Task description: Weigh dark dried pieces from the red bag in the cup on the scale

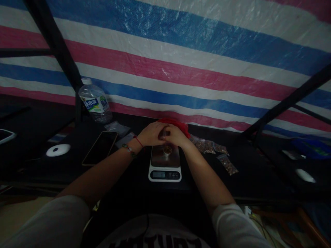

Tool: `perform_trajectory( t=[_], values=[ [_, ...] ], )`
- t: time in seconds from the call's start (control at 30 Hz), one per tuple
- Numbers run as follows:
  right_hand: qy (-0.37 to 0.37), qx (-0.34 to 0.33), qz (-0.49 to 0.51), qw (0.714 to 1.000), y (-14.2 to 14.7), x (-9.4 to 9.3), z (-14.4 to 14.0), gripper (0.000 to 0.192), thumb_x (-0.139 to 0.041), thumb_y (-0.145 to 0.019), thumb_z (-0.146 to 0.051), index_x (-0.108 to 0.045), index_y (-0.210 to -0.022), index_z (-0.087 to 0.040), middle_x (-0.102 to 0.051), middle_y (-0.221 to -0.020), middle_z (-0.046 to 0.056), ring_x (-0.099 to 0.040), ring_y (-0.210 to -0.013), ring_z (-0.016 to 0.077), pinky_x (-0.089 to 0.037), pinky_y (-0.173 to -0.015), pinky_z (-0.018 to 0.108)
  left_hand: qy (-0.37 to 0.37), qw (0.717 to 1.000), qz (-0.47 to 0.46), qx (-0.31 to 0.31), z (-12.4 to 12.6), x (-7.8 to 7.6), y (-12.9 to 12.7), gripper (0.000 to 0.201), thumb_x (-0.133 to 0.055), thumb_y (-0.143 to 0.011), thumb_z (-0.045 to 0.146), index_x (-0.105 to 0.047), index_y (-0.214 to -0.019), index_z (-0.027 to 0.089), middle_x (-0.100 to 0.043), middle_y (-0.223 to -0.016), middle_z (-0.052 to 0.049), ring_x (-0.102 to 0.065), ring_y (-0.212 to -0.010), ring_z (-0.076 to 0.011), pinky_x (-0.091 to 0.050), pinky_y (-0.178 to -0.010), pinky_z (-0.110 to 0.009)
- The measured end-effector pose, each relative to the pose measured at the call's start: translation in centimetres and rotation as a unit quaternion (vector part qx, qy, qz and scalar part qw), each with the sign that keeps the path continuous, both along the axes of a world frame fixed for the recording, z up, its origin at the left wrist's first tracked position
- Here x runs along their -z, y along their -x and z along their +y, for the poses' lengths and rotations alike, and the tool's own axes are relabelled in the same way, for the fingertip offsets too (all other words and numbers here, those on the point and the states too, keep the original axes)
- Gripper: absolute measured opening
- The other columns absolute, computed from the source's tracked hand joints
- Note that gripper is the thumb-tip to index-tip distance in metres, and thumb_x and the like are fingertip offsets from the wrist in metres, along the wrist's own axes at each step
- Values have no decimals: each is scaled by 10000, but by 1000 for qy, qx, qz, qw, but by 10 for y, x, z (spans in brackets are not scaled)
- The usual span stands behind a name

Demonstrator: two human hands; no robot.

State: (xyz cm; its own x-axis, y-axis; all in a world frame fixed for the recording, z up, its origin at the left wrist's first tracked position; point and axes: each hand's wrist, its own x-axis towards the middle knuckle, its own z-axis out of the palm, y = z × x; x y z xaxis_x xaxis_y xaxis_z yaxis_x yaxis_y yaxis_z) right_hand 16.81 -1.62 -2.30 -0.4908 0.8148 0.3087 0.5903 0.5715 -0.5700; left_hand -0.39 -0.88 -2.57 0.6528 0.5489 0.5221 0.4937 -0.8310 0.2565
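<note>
1. Dark bench (pixel 129 186) carries a white digital kitchen scale with a steel platform (pixel 164 165) at centre; a small round dish of brownish material (pixel 167 150) sits on the platform.
2. Left hand (pixel 151 134) and right hand (pixel 176 135) meet just above the far edge of the scale, touching each other. Fingers of both are curled together around something small and clear between them; what it is cannot be made out.
3. Left wrist bears a red string and a beaded bracelet (pixel 129 149).
4. Red bag-like bundle (pixel 178 124) lies directly behind the hands.
5. Small clear plastic packets of brown contents (pixel 214 148) lie right of the scale, near it.
6. Dark smartphone with a pale edge (pixel 100 147) lies left of the scale; a white round disc (pixel 58 150) sits further left.
7. Clear plastic water bottle with a white cap (pixel 95 101) stands at the back left, against the red, white and blue striped tarpaulin (pixel 193 62).
</note>
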Motion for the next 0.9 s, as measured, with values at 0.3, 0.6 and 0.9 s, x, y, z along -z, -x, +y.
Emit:
perform_trajectory(
  t=[0.3, 0.6, 0.9],
  values=[
    [-19, 58, 98, 993, -6, -21, 25, 189, -501, -864, -205, -686, -863, -164, -681, -962, 49, -600, -927, 169, -440, -893, 324, 41, 989, -97, -101, 19, 36, 23, 606, -708, -697, 452, -532, -1186, 140, -622, -1139, -124, -586, -1078, -287, -454, -960, -418],
    [34, 106, 99, 989, -41, 11, 1, 260, -452, -876, -202, -681, -996, -169, -705, -928, 53, -642, -829, 161, -501, -787, 302, 97, 977, -150, -119, 24, 51, 30, 665, -729, -652, 529, -533, -1173, 166, -619, -1144, -108, -595, -1061, -291, -457, -960, -429],
    [70, 56, -241, 966, -16, 23, 39, 267, -622, -795, -168, -716, -1045, -155, -715, -1045, 111, -655, -924, 215, -472, -834, 277, 107, 952, -233, -168, 21, 53, 38, 467, -607, -772, 431, -537, -1139, 151, -641, -1055, -90, -616, -967, -228, -493, -876, -380]
  ],
)
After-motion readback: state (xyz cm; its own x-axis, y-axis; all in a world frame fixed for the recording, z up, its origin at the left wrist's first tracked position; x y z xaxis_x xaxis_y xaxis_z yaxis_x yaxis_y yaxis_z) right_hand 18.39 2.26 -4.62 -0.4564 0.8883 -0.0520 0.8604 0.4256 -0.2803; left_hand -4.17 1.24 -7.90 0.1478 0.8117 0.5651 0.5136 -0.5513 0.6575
